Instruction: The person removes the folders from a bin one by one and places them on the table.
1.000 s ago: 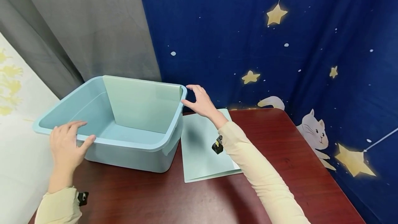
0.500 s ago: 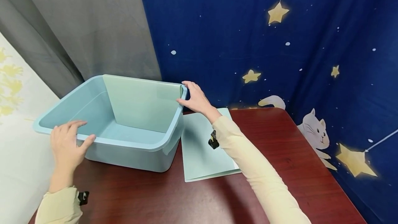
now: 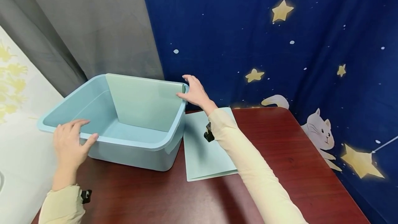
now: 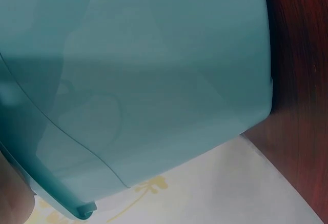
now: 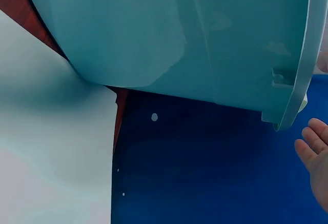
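A light blue plastic basin (image 3: 127, 158) stands on the table, its outer wall filling much of both wrist views. Inside, a pale green folder (image 3: 143, 101) leans upright along the far wall, its top edge level with or just above the rim. My left hand (image 3: 69, 144) rests at the near-left rim, with the thumb spread from the other fingers. At the far right corner my right hand (image 3: 197, 94) has its thumb beside the folder's end and its fingers behind the rim. The right wrist view shows those fingers (image 5: 307, 152) straight and apart from the rim.
A second pale green folder (image 3: 202, 163) lies flat on the dark red table (image 3: 261, 134), right of the basin and under my right forearm. Grey curtain (image 3: 99, 27) and blue starry curtain (image 3: 217, 44) hang behind. White patterned cloth (image 3: 18, 155) borders the left side.
My right hand has moved left and slightly up, to the folder's end at the basin's corner. The left hand and the basin keep their places; the view has shifted slightly.
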